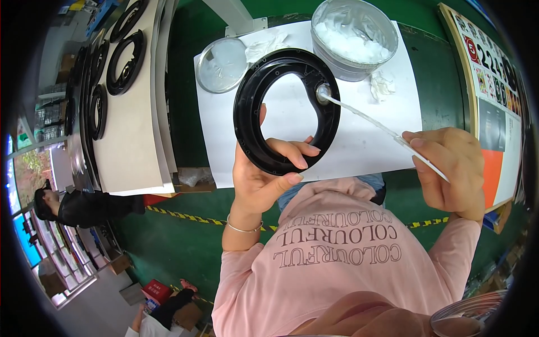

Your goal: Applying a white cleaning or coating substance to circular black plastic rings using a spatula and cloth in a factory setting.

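My left hand [263, 175] grips the near rim of a black plastic ring [248, 95], holding it tilted above a white sheet [359, 140] on the green table. My right hand [449, 168] holds a thin white stick [370, 119] like a pen. The stick's far tip, loaded with a blob of whitish paste, touches the ring's inner right edge. Behind the ring stands a clear tub of white paste [355, 35], and its round lid [222, 65] lies to the left.
Several more black rings [124, 63] lie on a pale board at the left. Crumpled white wipes [382, 85] lie on the sheet. A printed chart [494, 84] sits at the right table edge. Another person [78, 206] stands at lower left.
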`<state>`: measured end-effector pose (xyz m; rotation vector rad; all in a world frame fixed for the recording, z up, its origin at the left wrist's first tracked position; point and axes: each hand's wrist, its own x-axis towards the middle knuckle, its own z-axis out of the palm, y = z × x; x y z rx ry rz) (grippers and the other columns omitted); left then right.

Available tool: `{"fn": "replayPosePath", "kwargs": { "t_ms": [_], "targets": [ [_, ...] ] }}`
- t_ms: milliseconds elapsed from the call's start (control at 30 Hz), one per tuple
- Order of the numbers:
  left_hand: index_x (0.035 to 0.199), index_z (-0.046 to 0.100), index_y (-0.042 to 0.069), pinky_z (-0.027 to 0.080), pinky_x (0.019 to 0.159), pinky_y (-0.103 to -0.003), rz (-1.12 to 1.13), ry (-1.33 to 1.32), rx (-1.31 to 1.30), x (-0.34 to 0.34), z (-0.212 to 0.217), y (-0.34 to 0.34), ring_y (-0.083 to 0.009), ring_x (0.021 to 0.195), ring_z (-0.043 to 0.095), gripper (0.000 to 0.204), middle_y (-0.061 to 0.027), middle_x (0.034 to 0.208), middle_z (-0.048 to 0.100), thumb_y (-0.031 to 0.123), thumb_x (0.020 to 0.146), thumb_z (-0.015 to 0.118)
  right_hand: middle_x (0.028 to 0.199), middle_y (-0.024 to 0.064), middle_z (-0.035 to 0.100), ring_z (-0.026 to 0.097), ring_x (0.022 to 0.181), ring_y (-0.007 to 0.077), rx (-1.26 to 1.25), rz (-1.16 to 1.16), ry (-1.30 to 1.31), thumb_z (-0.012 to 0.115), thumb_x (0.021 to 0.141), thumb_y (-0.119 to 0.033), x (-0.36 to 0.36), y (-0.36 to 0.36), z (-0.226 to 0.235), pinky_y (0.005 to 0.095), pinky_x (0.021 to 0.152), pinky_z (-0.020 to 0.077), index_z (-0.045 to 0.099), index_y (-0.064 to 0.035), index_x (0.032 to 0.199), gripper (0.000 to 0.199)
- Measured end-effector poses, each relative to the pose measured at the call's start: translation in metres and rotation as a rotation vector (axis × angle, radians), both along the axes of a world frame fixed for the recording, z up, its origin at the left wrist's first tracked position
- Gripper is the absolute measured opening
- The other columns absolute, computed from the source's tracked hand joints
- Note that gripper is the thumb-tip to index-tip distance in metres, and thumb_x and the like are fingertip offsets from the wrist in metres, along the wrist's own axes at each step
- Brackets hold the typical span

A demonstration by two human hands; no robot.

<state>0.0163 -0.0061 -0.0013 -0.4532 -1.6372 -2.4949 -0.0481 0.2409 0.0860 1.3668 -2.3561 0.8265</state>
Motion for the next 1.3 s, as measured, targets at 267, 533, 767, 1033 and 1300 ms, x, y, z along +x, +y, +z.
{"fn": "replayPosePath", "kwargs": {
  "t_ms": [267,533,767,1033,1300],
  "targets": [
    [0.133,0.009,0.000,0.037,0.092,-0.047,-0.008,-0.004,0.006,0.000,0.000,-0.001,-0.0310,0.090,0.057,0.082,-0.0123,0.080,0.056,-0.007,0.070,0.060,0.077,0.0100,0.063,0.058,0.060,0.0215,0.020,0.000,0.005,0.056,0.072,0.001,0.001,-0.002,0.000,0.0292,0.053,0.0420,0.052,-0.0041,0.088,0.017],
    [0.133,0.009,0.000,0.037,0.092,-0.047,0.021,-0.026,0.004,0.003,0.002,0.000,-0.0311,0.089,0.057,0.081,-0.0124,0.081,0.056,-0.006,0.071,0.061,0.075,0.0094,0.062,0.056,0.058,0.0211,0.117,-0.077,-0.010,0.060,0.066,0.001,-0.002,0.001,0.005,0.0283,0.052,0.0414,0.056,-0.0027,0.086,0.021],
    [0.133,0.010,0.000,0.038,0.091,-0.047,0.021,-0.035,0.040,-0.001,0.004,0.000,-0.0306,0.088,0.057,0.078,-0.0124,0.081,0.055,-0.005,0.072,0.059,0.078,0.0117,0.061,0.058,0.062,0.0219,-0.048,-0.220,0.079,0.062,0.068,0.001,-0.007,0.018,-0.003,0.0273,0.057,0.0450,0.057,0.0011,0.091,0.024],
    [0.133,0.014,0.000,0.043,0.084,-0.043,0.073,-0.204,0.245,0.002,0.000,-0.014,-0.0263,0.082,0.056,0.073,-0.0104,0.078,0.050,0.000,0.070,0.049,0.097,0.0200,0.059,0.059,0.091,0.0326,0.091,-0.240,0.296,0.055,0.071,0.005,-0.040,0.044,-0.047,0.0350,0.075,0.0486,0.057,0.0037,0.095,0.024],
    [0.128,0.025,0.005,0.043,0.081,-0.038,0.111,-0.261,0.380,0.001,-0.002,-0.018,-0.0275,0.085,0.053,0.066,-0.0097,0.080,0.049,-0.002,0.066,0.048,0.096,0.0188,0.060,0.058,0.092,0.0311,0.174,-0.290,0.425,0.053,0.074,0.002,-0.008,0.073,-0.110,0.0361,0.080,0.0470,0.060,0.0022,0.091,0.019]
  ]
}}
